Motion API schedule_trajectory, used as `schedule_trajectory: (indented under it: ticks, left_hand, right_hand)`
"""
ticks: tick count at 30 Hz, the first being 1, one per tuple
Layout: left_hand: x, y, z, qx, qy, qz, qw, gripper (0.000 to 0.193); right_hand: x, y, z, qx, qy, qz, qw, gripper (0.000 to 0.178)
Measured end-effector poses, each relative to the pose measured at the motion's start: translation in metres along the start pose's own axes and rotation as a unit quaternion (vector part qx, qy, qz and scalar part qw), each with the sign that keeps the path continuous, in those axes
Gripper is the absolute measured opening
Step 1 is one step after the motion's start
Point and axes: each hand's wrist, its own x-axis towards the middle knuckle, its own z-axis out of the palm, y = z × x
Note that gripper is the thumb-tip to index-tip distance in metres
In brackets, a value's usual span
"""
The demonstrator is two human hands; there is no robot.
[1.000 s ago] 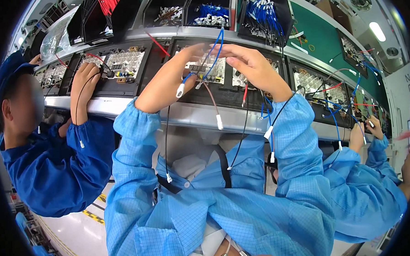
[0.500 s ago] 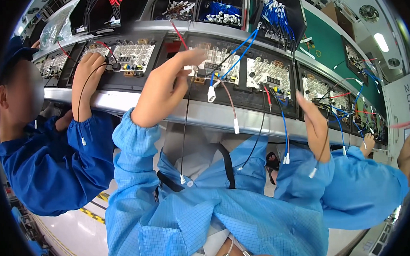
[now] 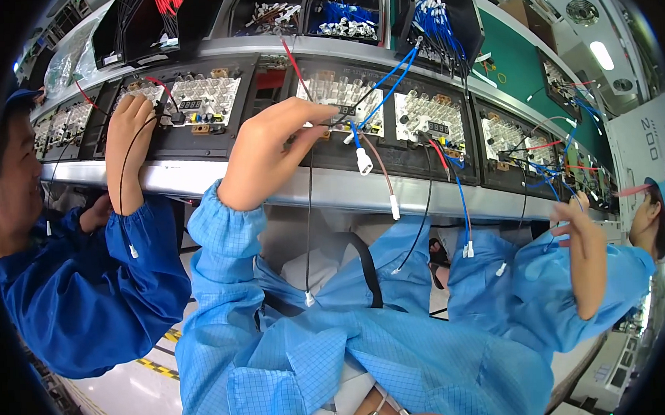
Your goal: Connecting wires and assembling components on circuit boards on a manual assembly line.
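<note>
Closest to the body, a black wire (image 3: 310, 231) hung over the worktop's front rail (image 3: 272, 188), its white connector dangling before the lap. Off to the right, the right hand (image 3: 585, 248) was blurred, its fingers loosely parted with nothing visible in them; it overlapped a neighbour's sleeve (image 3: 617, 273) in the view, and whether the two touched could not be told.

The left hand (image 3: 267, 147) reached across the rail, thumb and forefinger nearly meeting at the circuit board (image 3: 339, 96); whether they pinched a wire there could not be told. That board lay in a black tray (image 3: 390, 159) just behind the rail, straight ahead of the body. The step in hand seemed to be handling leads at this board, and the next move probably called for a sure hold on one lead without tugging the others.

Just right of the fingertips, a brown wire (image 3: 384, 172) drooped over the tray's near edge, and blue wires (image 3: 392, 71) slanted up toward the bins, so a rightward sweep risked snagging them. A second board (image 3: 428, 103) sat beside the first, limiting room on that side. The freest approach looked to be from the front, over the rail. Farther back, the black bins (image 3: 468, 9) closed off the rear, with a green surface (image 3: 507, 40) beyond to the right.
</note>
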Motion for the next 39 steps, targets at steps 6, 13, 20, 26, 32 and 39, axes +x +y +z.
schedule_trajectory:
  ticks: [6, 13, 20, 26, 32, 39]
  left_hand:
    - [0.002, 0.003, 0.002, 0.051, -0.047, -0.028, 0.997, 0.030]
    - [0.018, 0.014, -0.010, 0.044, -0.079, -0.027, 0.996, 0.031]
    - [0.014, 0.021, -0.005, 0.061, -0.061, -0.005, 0.996, 0.024]
    - [0.014, 0.021, -0.004, 0.097, -0.019, 0.043, 0.994, 0.014]
    - [0.015, 0.020, -0.003, 0.116, -0.006, 0.050, 0.992, 0.013]
    - [0.001, 0.008, -0.022, 0.087, 0.011, 0.031, 0.996, 0.014]
  right_hand:
    - [0.114, -0.083, 0.016, 0.032, -0.134, -0.239, 0.961, 0.035]
    - [0.232, -0.086, 0.099, -0.115, -0.210, -0.389, 0.890, 0.039]
    - [0.227, -0.127, 0.129, 0.124, -0.345, -0.356, 0.860, 0.049]
    - [0.206, -0.141, 0.136, 0.068, -0.309, -0.450, 0.835, 0.031]
    - [0.199, -0.141, 0.139, -0.020, -0.205, -0.531, 0.822, 0.032]
    - [0.200, -0.134, 0.147, -0.048, -0.100, -0.621, 0.776, 0.020]
